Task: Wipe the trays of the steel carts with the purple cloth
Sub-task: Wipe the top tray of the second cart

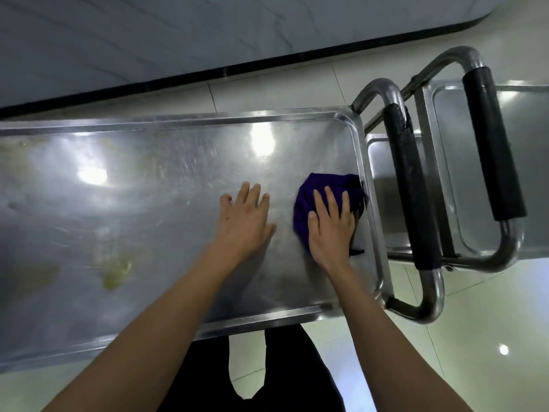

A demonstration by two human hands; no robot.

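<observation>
1. The right hand [329, 224] lies flat on the bunched purple cloth [309, 200], fingers straight and slightly spread, pressing it onto the top tray [178, 162] of the near steel cart, close to the tray's right-hand rim.
2. The left hand [245, 221] rests palm-down on bare steel just beside the cloth, fingers straight and a little apart, holding nothing; it looks like a brace.
3. Yellowish smears [114, 276] sit well apart from the cloth, on the left part of the tray. The picture is soft there, so I cannot tell whether they are dried residue or wet film.
4. A second cart [481, 173] stands against the right end, its black-sleeved handles [411, 185] overlapping the first cart's frame.
5. Risks, as I judge them:
   - The cloth is only pressed, not gripped, so a fast stroke could slide the palm off and leave it behind.
   - A hard push towards the rim may jam fingertips against the raised edge or nudge the cart into its neighbour.
   - Wiping across the smears with an unfolded, soiled cloth could spread them over the cleaner right side.
   - The bracing palm may leave prints on wiped steel.
</observation>
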